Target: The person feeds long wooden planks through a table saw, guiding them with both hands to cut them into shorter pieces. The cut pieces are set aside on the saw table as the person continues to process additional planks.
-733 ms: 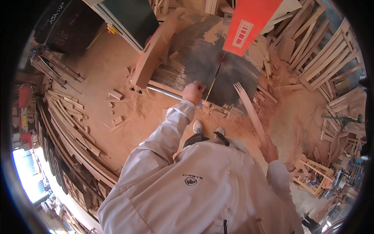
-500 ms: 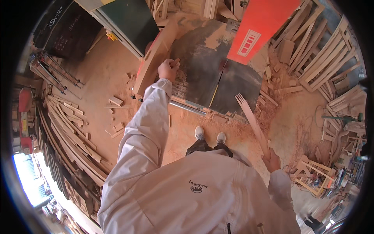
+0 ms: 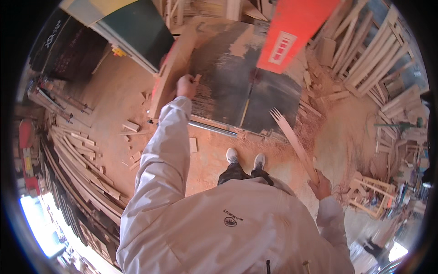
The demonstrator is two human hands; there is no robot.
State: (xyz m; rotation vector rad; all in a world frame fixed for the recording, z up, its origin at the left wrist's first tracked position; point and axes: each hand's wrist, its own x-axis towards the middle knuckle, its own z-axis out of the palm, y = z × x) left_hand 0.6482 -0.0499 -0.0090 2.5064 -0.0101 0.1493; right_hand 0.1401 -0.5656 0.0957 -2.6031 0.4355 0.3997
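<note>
A: Largest item, and the count?
B: One dark machine table (image 3: 273, 89), far side, facing the person. One orange-red panel (image 3: 299, 27) slants in over its far right part.
A: Next size down?
B: One dark green panel (image 3: 137, 34), far left. One wooden fence board (image 3: 171, 73) along the table's left side. One metal rod (image 3: 212, 129) along the near edge.
A: Any long hand-held piece?
B: One pronged wooden strip (image 3: 296, 146), right of centre, leaning from near right toward far left. Prongs about four, too fine to count surely; cannot tell whether they touch the table.
A: Hands?
B: Two, both bare. Right hand (image 3: 320, 185) wrapped around the strip's near end. Left hand (image 3: 185, 86) just beside the fence board, fingers pinching something.
A: Shoes?
B: Two (image 3: 232, 155), pale, side by side on the floor, near side of the table.
A: Smallest?
B: One small wood block (image 3: 197, 78), at the left fingertips, over the table's left part. Contact with the tabletop: cannot tell.
</note>
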